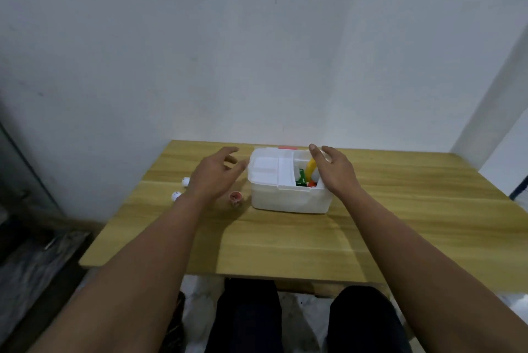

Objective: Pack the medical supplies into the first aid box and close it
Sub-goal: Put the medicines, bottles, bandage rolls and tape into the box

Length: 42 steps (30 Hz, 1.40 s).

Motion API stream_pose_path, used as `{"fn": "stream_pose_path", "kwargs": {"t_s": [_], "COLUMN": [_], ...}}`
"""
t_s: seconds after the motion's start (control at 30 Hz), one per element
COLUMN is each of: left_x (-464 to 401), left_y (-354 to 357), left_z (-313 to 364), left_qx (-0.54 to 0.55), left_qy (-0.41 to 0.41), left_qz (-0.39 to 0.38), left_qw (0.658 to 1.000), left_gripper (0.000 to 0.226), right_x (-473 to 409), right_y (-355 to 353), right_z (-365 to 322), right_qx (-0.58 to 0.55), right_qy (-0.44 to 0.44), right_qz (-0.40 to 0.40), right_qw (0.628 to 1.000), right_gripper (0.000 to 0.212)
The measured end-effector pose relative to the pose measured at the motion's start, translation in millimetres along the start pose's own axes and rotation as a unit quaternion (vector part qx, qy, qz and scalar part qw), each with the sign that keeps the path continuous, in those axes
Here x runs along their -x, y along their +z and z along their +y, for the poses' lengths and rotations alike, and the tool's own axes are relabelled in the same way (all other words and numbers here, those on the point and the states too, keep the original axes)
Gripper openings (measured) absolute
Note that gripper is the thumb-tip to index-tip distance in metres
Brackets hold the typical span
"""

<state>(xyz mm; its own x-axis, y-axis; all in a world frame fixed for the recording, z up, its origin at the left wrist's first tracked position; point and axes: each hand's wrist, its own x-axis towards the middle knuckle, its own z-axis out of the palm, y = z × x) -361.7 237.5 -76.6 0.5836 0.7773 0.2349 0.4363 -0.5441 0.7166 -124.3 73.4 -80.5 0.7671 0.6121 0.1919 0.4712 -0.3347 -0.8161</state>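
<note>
Two hands are held spread, nothing gripped: left hand (213, 174) just left of the open first aid box (288, 181), right hand (333, 171) over its right edge, small bottles (236, 197) left outside on the table (285, 238).

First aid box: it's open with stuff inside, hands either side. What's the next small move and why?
Probably bring the left hand down onto the small red-topped cup beside the first aid box. It and two small white items are on the table, unpacked, and that open hand is nearest.
</note>
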Motion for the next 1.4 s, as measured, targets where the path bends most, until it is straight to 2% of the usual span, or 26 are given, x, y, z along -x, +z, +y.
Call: {"fn": "stream_pose_path", "kwargs": {"t_s": [0.07, 0.1, 0.27, 0.37, 0.5, 0.6, 0.77, 1.07, 1.4], "left_x": [-4.6, -5.6, -3.5, -4.4, -4.0, -3.6, -9.9, -25.9, -28.9], "left_y": [-9.2, -11.9, -4.8, -2.3, -6.8, -13.5, -26.2, -32.9, -34.7], "left_z": [-17.2, -22.7, -22.5, -20.4, -24.8, -36.7, -56.6, -66.5, -72.6], "left_qx": [-0.089, -0.123, -0.244, -0.354, -0.416, -0.409, -0.35, -0.348, -0.217], "left_qy": [0.009, 0.008, 0.034, 0.071, 0.039, -0.006, -0.095, -0.082, -0.056], "left_qz": [-0.002, -0.025, -0.141, -0.144, -0.122, -0.084, -0.119, -0.137, -0.129], "left_qw": [0.996, 0.992, 0.959, 0.921, 0.9, 0.909, 0.924, 0.924, 0.966], "left_gripper": [0.034, 0.029, 0.053, 0.058, 0.051, 0.044, 0.044, 0.047, 0.051], "right_x": [-0.1, -0.1, 1.3, 2.5, 4.0, 5.2, 6.5, 7.5, 3.4], "right_y": [0.6, 1.1, 2.7, 1.7, 1.4, 1.0, 0.3, -0.6, 2.8], "right_z": [1.7, 2.3, 1.5, 0.9, 1.6, 0.8, -0.1, -2.5, 2.8], "right_qx": [-0.001, -0.003, -0.012, -0.002, 0.0, -0.003, -0.002, -0.009, -0.011], "right_qy": [-0.001, -0.001, 0.006, 0.003, 0.006, 0.002, 0.003, 0.006, 0.015], "right_qz": [0.004, 0.006, 0.012, 0.013, 0.01, 0.009, 0.006, 0.011, 0.012], "right_qw": [1.0, 1.0, 1.0, 1.0, 1.0, 1.0, 1.0, 1.0, 1.0], "right_gripper": [0.079, 0.079, 0.08, 0.079, 0.08, 0.08, 0.079, 0.077, 0.08]}}
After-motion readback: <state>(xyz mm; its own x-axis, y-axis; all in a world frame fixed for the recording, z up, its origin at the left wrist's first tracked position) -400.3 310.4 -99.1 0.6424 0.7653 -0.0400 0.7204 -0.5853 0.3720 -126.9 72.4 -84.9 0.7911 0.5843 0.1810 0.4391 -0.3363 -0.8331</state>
